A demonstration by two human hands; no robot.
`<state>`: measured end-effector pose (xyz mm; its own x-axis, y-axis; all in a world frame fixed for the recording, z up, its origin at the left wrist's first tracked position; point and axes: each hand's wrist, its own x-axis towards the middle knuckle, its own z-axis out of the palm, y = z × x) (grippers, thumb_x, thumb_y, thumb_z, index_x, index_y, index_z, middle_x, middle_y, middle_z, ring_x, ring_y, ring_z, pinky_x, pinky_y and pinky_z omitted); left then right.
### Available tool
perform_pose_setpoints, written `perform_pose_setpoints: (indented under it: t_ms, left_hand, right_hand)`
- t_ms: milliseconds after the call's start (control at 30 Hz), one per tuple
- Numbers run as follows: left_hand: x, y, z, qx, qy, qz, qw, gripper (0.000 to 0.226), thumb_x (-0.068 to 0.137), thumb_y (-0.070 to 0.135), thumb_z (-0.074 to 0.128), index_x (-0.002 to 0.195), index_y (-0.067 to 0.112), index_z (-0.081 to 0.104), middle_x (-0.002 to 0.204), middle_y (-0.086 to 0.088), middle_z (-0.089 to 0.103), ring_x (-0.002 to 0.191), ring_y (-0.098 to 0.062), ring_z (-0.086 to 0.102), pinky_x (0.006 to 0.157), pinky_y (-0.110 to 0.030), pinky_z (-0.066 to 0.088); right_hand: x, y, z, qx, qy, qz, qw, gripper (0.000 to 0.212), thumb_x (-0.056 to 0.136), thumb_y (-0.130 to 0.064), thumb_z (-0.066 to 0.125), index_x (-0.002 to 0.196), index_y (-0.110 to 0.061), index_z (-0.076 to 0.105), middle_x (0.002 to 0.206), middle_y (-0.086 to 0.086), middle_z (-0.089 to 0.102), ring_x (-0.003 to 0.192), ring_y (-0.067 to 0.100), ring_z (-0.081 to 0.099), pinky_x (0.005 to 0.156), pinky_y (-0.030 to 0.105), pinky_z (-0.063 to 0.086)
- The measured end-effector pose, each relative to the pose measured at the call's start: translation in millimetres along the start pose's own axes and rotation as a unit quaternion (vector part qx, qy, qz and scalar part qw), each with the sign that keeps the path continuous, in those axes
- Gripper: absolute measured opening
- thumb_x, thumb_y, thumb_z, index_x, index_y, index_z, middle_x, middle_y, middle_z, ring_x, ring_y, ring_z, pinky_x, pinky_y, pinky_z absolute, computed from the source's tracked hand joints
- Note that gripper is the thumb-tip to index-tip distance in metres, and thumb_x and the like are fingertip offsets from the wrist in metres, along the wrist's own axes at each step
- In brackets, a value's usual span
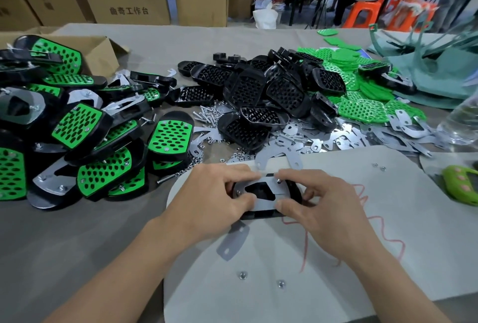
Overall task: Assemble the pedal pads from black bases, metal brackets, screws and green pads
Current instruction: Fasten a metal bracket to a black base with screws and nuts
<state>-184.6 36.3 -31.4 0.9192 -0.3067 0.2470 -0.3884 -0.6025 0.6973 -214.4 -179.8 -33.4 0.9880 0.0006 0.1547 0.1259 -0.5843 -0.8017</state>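
Open room lies along the near edge of the worktop (77, 245) and on the pale sheet (375, 258) covering its near right part. The far half is crowded. Finished pedal pads (77, 126) heap at the left edge beside a cardboard box (98, 48). A pile of bases (271, 95) sits mid-worktop, with green pads (362, 109) and loose brackets (349, 139) towards the right edge; none of these piles can be counted.

On the sheet are one black base (294, 190) with one metal bracket (263, 205) laid on it, one spare bracket (232, 242) just nearer, two nuts (242, 275) near the near edge, and two small nuts (374, 164) further right.

Both forearms reach in from the near edge. The left hand (207, 201) and right hand (326, 211) curl round the black base from either side, fingers over its far edge, thumbs pressing the metal bracket down.
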Motion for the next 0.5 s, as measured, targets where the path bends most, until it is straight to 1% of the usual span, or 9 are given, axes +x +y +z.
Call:
perform_pose_setpoints:
  t_ms: [67, 133, 200, 267, 333, 367, 433, 467, 500]
  left_hand:
    - [-0.8, 2.2, 1.4, 0.041, 0.004, 0.015, 0.999, 0.042, 0.075, 0.029, 0.069, 0.113, 0.046, 0.071, 0.088, 0.016, 0.07, 0.075, -0.007, 0.055, 0.073, -0.016, 0.045]
    - [-2.1, 5.3, 5.1, 0.107, 0.018, 0.043, 0.993, 0.036, 0.078, 0.034, 0.065, 0.112, 0.034, 0.076, 0.096, 0.02, 0.072, 0.083, -0.007, 0.055, 0.082, -0.027, 0.048]
    - [-5.0, 7.8, 10.5, 0.12, 0.038, 0.061, 0.99, 0.04, 0.081, 0.041, 0.062, 0.117, 0.032, 0.075, 0.109, 0.025, 0.072, 0.086, -0.01, 0.055, 0.084, -0.03, 0.048]
    - [-6.1, 9.3, 13.6, 0.109, 0.037, 0.067, 0.991, 0.044, 0.08, 0.051, 0.062, 0.119, 0.035, 0.074, 0.119, 0.033, 0.067, 0.086, -0.01, 0.052, 0.08, -0.029, 0.049]
    - [-6.9, 8.9, 13.4, 0.101, 0.03, 0.069, 0.992, 0.051, 0.076, 0.06, 0.063, 0.12, 0.036, 0.074, 0.13, 0.04, 0.055, 0.088, -0.01, 0.052, 0.08, -0.031, 0.051]
    - [-6.3, 8.3, 12.7, 0.099, 0.031, 0.071, 0.992, 0.055, 0.074, 0.063, 0.063, 0.12, 0.036, 0.074, 0.133, 0.045, 0.047, 0.089, -0.01, 0.053, 0.079, -0.031, 0.052]
    - [-5.0, 7.3, 12.2, 0.095, 0.029, 0.07, 0.993, 0.059, 0.071, 0.068, 0.061, 0.119, 0.037, 0.074, 0.118, 0.057, 0.046, 0.089, -0.006, 0.051, 0.078, -0.027, 0.051]
    - [-4.3, 6.6, 12.8, 0.094, 0.027, 0.066, 0.993, 0.06, 0.07, 0.069, 0.059, 0.119, 0.038, 0.074, 0.106, 0.057, 0.05, 0.088, -0.004, 0.049, 0.077, -0.024, 0.049]
    - [-3.6, 5.8, 13.5, 0.093, 0.024, 0.062, 0.993, 0.061, 0.069, 0.07, 0.059, 0.12, 0.039, 0.074, 0.104, 0.053, 0.054, 0.088, -0.002, 0.047, 0.077, -0.023, 0.048]
  right_hand:
    - [1.2, 1.0, 0.2, -0.004, 0.004, -0.002, 1.0, 0.045, 0.067, -0.024, 0.09, 0.098, -0.052, 0.074, 0.098, -0.034, 0.063, 0.072, 0.007, 0.054, 0.067, 0.007, 0.041]
    - [2.7, 0.7, 0.4, 0.005, 0.008, 0.001, 1.0, 0.045, 0.066, -0.022, 0.091, 0.094, -0.054, 0.074, 0.094, -0.03, 0.065, 0.069, 0.008, 0.053, 0.062, 0.006, 0.042]
    - [3.9, 0.4, 0.5, 0.028, 0.003, -0.001, 1.0, 0.047, 0.065, -0.018, 0.092, 0.091, -0.053, 0.075, 0.086, -0.023, 0.065, 0.064, 0.008, 0.052, 0.056, 0.006, 0.046]
    - [4.9, 0.4, -0.6, 0.041, 0.001, -0.005, 0.999, 0.048, 0.064, -0.018, 0.093, 0.089, -0.054, 0.075, 0.079, -0.01, 0.064, 0.058, 0.005, 0.052, 0.052, 0.01, 0.05]
    - [6.6, 1.5, -2.2, 0.044, 0.004, -0.003, 0.999, 0.045, 0.061, -0.024, 0.094, 0.087, -0.055, 0.075, 0.077, 0.003, 0.067, 0.052, 0.001, 0.052, 0.05, 0.007, 0.044]
    - [7.6, 2.0, -2.9, 0.038, 0.003, 0.004, 0.999, 0.043, 0.059, -0.031, 0.094, 0.087, -0.056, 0.074, 0.077, 0.004, 0.069, 0.052, 0.002, 0.053, 0.051, 0.008, 0.043]
    - [8.2, 3.8, -3.5, 0.029, 0.003, 0.022, 0.999, 0.042, 0.054, -0.042, 0.09, 0.089, -0.058, 0.072, 0.079, -0.002, 0.073, 0.055, 0.006, 0.056, 0.056, 0.017, 0.048]
    - [8.0, 5.0, -3.2, 0.033, 0.007, 0.028, 0.999, 0.042, 0.053, -0.043, 0.089, 0.088, -0.057, 0.072, 0.08, -0.004, 0.073, 0.055, 0.007, 0.057, 0.056, 0.018, 0.049]
    - [7.2, 5.8, -2.6, 0.042, 0.013, 0.03, 0.999, 0.041, 0.053, -0.041, 0.09, 0.087, -0.055, 0.072, 0.081, -0.007, 0.074, 0.055, 0.007, 0.057, 0.056, 0.017, 0.05]
